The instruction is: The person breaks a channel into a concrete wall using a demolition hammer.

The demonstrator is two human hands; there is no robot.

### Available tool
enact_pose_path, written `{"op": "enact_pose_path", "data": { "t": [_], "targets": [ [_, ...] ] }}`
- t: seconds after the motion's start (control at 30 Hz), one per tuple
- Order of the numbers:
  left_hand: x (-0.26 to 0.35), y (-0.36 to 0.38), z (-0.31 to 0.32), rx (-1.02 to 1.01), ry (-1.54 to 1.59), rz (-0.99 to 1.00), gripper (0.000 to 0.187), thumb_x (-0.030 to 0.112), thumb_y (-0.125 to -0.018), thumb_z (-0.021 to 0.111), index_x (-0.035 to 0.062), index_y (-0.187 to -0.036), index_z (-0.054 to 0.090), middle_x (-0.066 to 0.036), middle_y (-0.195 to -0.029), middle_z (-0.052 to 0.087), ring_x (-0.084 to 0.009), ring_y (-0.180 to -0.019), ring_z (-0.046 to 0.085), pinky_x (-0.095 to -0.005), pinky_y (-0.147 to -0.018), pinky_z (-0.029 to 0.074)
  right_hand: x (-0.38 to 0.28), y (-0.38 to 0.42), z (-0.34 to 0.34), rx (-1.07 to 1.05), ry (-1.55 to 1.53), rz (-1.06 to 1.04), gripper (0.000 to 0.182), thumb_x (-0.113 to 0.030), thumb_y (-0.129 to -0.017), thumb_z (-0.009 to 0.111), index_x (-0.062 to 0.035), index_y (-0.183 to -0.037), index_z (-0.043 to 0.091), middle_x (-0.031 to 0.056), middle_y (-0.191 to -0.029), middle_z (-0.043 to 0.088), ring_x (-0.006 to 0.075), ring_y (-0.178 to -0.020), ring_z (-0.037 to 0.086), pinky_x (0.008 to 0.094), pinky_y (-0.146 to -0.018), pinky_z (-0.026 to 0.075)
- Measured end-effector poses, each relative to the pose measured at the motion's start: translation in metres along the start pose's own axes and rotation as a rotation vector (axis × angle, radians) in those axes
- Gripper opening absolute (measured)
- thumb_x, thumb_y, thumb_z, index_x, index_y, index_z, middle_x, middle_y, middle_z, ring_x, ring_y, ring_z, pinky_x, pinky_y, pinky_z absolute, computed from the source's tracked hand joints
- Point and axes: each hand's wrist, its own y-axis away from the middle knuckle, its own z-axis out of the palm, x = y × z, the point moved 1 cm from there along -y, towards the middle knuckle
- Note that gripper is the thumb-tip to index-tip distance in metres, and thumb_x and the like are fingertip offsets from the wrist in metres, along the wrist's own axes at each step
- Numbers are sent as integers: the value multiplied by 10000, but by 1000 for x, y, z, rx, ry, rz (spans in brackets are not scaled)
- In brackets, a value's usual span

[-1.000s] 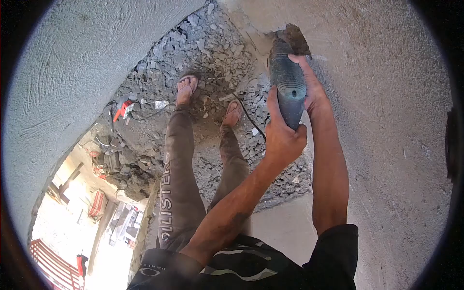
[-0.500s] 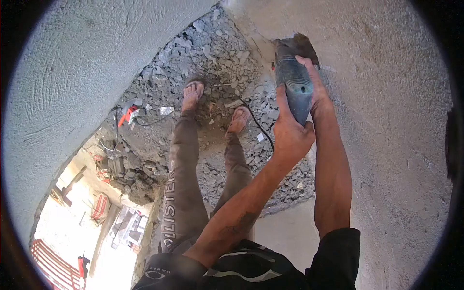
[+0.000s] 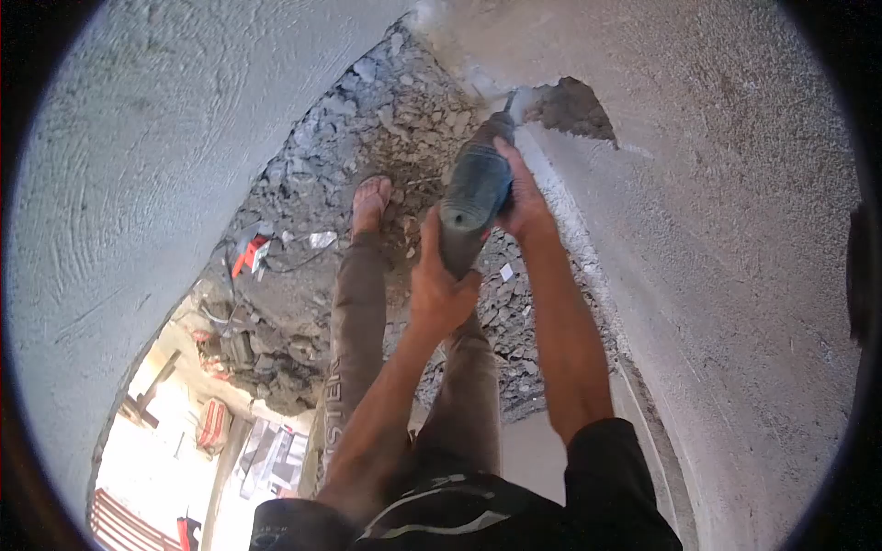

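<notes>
A dark green power tool (image 3: 478, 184) with a metal bit is held in both hands, its bit pointing up at the wall near the left edge of a broken hole (image 3: 574, 110). My left hand (image 3: 443, 285) is wrapped round the rear handle. Along the right side of the tool's front body, my right hand (image 3: 525, 193) grips it. Pale dust hangs where the bit meets the wall.
Broken rubble (image 3: 367, 115) covers the ground around my feet. A red-and-grey tool (image 3: 250, 253) lies at the left with a cord. Plastered walls rise at left (image 3: 165, 156) and right (image 3: 717, 257). A red-and-white sack (image 3: 213, 425) stands lower left.
Both hands have moved left and down with the tool, which now tilts up to the right. The hole in the right wall is uncovered, and the bit shows.
</notes>
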Motion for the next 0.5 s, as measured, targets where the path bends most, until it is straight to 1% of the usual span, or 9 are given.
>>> {"op": "enact_pose_path", "data": {
  "t": [0.03,0.07,0.13,0.17,0.23,0.3,0.37,0.43,0.5],
  "targets": [
    [-3,-6,-4,-12,7,-1,908,24,-747,634,46,-1535,182,-339,-1208,592,-474,-1133,607,-454,-941,502,3,3,8,-12,5,-58,424,-440,-867,693,-90,-1104,651,93,-1070,698,233,-947,680,379,-896,547],
    [-3,-6,-10,-2,-17,65,890,23,-746,634,34,-1527,206,-326,-1222,590,-465,-1140,608,-453,-937,503,11,11,6,-6,6,-96,420,-437,-876,687,-86,-1101,644,96,-1065,698,237,-956,677,385,-895,549],
    [11,9,-17,-9,-30,141,868,32,-745,644,9,-1513,241,-289,-1252,588,-446,-1149,613,-449,-925,506,25,28,-2,12,-37,-90,436,-432,-866,686,-83,-1124,642,95,-1054,698,241,-952,669,393,-890,542],
    [14,14,-21,-5,-27,145,868,32,-745,644,9,-1513,241,-289,-1252,588,-446,-1149,613,-449,-925,506,19,33,8,-28,-58,-111,454,-427,-857,685,-81,-1147,640,94,-1043,698,246,-948,662,401,-885,535],
    [20,38,-31,-54,-41,137,894,38,-731,667,23,-1519,244,-283,-1264,585,-454,-1145,611,-442,-939,506,22,69,15,-43,-89,-52,454,-420,-858,680,-73,-1147,633,95,-1032,697,236,-954,664,390,-894,530],
    [30,58,-44,-81,-93,140,910,39,-723,679,27,-1521,242,-284,-1268,584,-452,-1134,616,-441,-935,514,27,97,20,-24,-83,-117,492,-427,-880,638,-53,-1200,606,114,-1074,684,253,-952,666,391,-869,551],
    [44,66,-50,-98,-137,163,925,39,-716,691,32,-1524,240,-284,-1272,582,-450,-1124,621,-440,-931,521,30,114,16,-23,-111,-138,514,-429,-880,632,-47,-1221,595,115,-1091,678,252,-960,663,394,-872,547],
    [57,75,-58,-194,-107,152,936,29,-697,705,34,-1522,264,-281,-1257,591,-452,-1105,629,-439,-911,542,36,126,11,-25,-155,-147,535,-432,-880,627,-41,-1242,584,117,-1109,673,251,-968,660,398,-876,544],
    [60,76,-68,-248,-154,202,906,24,-693,671,11,-1508,274,-282,-1259,586,-425,-1124,628,-442,-933,524,38,130,10,-141,-234,-207,590,-449,-870,608,-37,-1290,562,111,-1123,667,247,-962,660,405,-874,541]
  ]
}}
